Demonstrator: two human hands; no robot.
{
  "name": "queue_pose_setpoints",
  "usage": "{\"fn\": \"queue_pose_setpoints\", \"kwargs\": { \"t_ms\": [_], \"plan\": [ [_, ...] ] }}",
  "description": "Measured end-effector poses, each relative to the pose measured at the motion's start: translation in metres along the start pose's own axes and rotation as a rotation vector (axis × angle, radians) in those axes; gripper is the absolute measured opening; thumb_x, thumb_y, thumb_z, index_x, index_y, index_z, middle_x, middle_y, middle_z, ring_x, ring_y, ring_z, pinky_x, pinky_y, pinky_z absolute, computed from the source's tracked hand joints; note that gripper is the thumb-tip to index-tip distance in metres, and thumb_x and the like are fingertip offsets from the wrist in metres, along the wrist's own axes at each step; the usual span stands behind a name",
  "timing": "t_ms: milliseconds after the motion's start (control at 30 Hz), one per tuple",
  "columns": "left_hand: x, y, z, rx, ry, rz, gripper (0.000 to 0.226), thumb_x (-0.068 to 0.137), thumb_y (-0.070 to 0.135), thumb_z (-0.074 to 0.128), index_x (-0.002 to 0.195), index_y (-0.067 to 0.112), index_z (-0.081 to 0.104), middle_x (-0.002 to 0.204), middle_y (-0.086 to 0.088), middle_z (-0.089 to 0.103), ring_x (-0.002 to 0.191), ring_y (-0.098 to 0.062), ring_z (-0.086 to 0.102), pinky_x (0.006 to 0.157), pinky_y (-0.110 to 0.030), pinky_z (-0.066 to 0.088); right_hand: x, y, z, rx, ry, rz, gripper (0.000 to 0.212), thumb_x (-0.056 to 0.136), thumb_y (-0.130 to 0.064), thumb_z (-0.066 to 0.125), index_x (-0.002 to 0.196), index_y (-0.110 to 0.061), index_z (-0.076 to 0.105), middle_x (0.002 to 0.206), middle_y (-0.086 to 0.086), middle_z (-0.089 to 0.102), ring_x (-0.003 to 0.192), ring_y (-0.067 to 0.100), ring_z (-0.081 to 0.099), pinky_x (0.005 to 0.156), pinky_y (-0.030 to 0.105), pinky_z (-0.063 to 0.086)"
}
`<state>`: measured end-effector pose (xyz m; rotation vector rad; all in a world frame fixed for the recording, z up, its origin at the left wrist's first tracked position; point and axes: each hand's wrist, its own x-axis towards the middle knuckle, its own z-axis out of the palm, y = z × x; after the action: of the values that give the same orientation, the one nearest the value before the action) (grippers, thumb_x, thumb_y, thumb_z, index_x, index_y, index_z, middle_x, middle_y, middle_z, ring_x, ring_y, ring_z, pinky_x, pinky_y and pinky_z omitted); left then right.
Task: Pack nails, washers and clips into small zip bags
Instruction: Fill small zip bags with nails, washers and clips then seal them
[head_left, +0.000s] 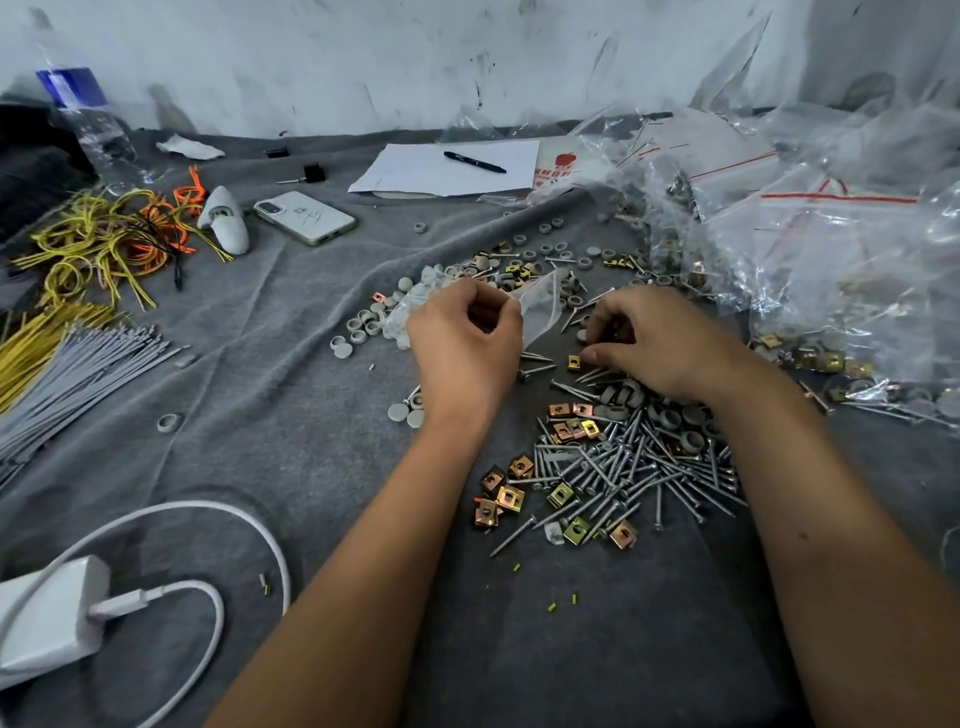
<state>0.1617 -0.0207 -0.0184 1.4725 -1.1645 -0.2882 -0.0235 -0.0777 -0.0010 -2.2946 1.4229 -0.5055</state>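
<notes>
A makeshift home packing spot: grey blanket (260, 415) against a scuffed wall (363, 62), strewn with hardware and zip bags (810, 218).

We see a gray cloth (270, 415) with a soft, fuzzy look. The nails (623, 473) are shiny silver. The clips (511, 493) are gold and orange-brown. The washers (670, 415) are pale gray. The small zip bag (537, 306) is clear. Bigger bags (810, 218) are clear too, each with a thin red stripe. The wires (88, 239) are yellow and orange. The ties (88, 369) are light gray. The charger (52, 618) and its cable (208, 519) are white. The phone (304, 217) is white. The pen (474, 161) is black on white paper (410, 171). The bottle (85, 114) has a blue label. The wall (415, 57) is white with dark smudges.
</notes>
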Motion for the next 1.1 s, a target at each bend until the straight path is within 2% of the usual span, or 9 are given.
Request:
{"fn": "queue_pose_setpoints", "kwargs": {
  "t_ms": [167,300,467,600,667,733,867,967,1100],
  "plan": [
    [-0.001,0.001,0.0,0.007,-0.043,-0.005,0.012,0.09,0.011,0.075,0.079,0.014,0.074,0.07,0.006,0.068,0.063,-0.004,0.062,0.061,-0.02,0.053,-0.004,-0.016,0.0,0.321,0.313,-0.169,0.014,0.082,-0.015,0.085,0.087,-0.021,0.073,0.08,-0.011,0.071,0.069,-0.001,0.066,0.06,0.012,0.051],
    [-0.002,0.002,0.0,0.006,-0.061,0.025,0.01,0.09,0.011,0.076,0.08,0.011,0.076,0.071,0.006,0.07,0.064,-0.005,0.063,0.062,-0.019,0.052,-0.007,-0.03,0.006,0.282,0.321,-0.278,0.013,0.081,-0.014,0.085,0.091,-0.018,0.079,0.084,-0.01,0.074,0.075,0.006,0.069,0.069,0.022,0.056],
    [-0.002,0.001,0.0,-0.019,-0.061,0.018,0.012,0.09,0.009,0.076,0.079,0.012,0.075,0.069,0.009,0.068,0.061,0.002,0.062,0.059,-0.014,0.048,-0.006,-0.029,0.009,0.265,0.352,-0.272,0.014,0.082,-0.009,0.084,0.094,-0.016,0.079,0.086,-0.012,0.073,0.078,0.003,0.069,0.071,0.013,0.053],
    [-0.001,0.001,0.001,-0.019,-0.054,0.005,0.018,0.09,0.01,0.076,0.075,0.019,0.072,0.068,0.011,0.067,0.061,0.001,0.06,0.058,-0.012,0.046,-0.004,-0.02,0.005,0.284,0.461,-0.15,0.006,0.087,-0.016,0.08,0.092,-0.016,0.077,0.08,-0.011,0.07,0.071,-0.002,0.066,0.063,0.011,0.052],
    [-0.002,0.001,0.001,-0.022,-0.057,0.004,0.019,0.09,0.01,0.076,0.075,0.02,0.071,0.068,0.012,0.066,0.061,0.002,0.06,0.058,-0.011,0.046,-0.002,-0.011,0.003,0.138,0.439,-0.05,0.006,0.089,-0.026,0.079,0.09,-0.021,0.076,0.075,-0.013,0.066,0.069,-0.001,0.063,0.066,0.021,0.052],
    [-0.002,0.001,0.001,-0.025,-0.058,0.002,0.019,0.091,0.01,0.076,0.075,0.02,0.072,0.069,0.011,0.067,0.062,0.001,0.06,0.058,-0.012,0.047,-0.002,-0.001,0.0,0.002,0.37,0.059,0.017,0.089,-0.039,0.077,0.086,-0.022,0.075,0.071,-0.012,0.063,0.07,0.008,0.064,0.07,0.027,0.052],
    [-0.002,0.0,0.001,-0.031,-0.054,0.0,0.016,0.091,0.01,0.076,0.077,0.016,0.074,0.069,0.009,0.068,0.062,0.0,0.061,0.058,-0.013,0.048,-0.002,0.004,-0.006,-0.154,0.115,0.2,0.035,0.079,-0.06,0.079,0.076,-0.026,0.069,0.079,-0.009,0.065,0.076,0.014,0.061,0.069,0.03,0.047],
    [-0.003,0.001,0.001,-0.037,-0.055,-0.002,0.017,0.091,0.009,0.076,0.076,0.016,0.073,0.068,0.01,0.067,0.061,0.002,0.06,0.056,-0.011,0.045,-0.002,-0.002,-0.008,-0.175,0.017,0.233,0.031,0.076,-0.055,0.084,0.071,-0.028,0.069,0.079,-0.009,0.067,0.075,0.011,0.06,0.066,0.029,0.046],
    [-0.003,0.001,0.002,-0.041,-0.056,-0.002,0.02,0.09,0.009,0.076,0.074,0.019,0.071,0.065,0.013,0.064,0.06,0.005,0.06,0.055,-0.009,0.044,-0.002,-0.005,-0.007,-0.186,-0.014,0.233,0.027,0.082,-0.047,0.082,0.069,-0.027,0.068,0.077,-0.007,0.067,0.074,0.012,0.062,0.069,0.032,0.051]
  ]
}}
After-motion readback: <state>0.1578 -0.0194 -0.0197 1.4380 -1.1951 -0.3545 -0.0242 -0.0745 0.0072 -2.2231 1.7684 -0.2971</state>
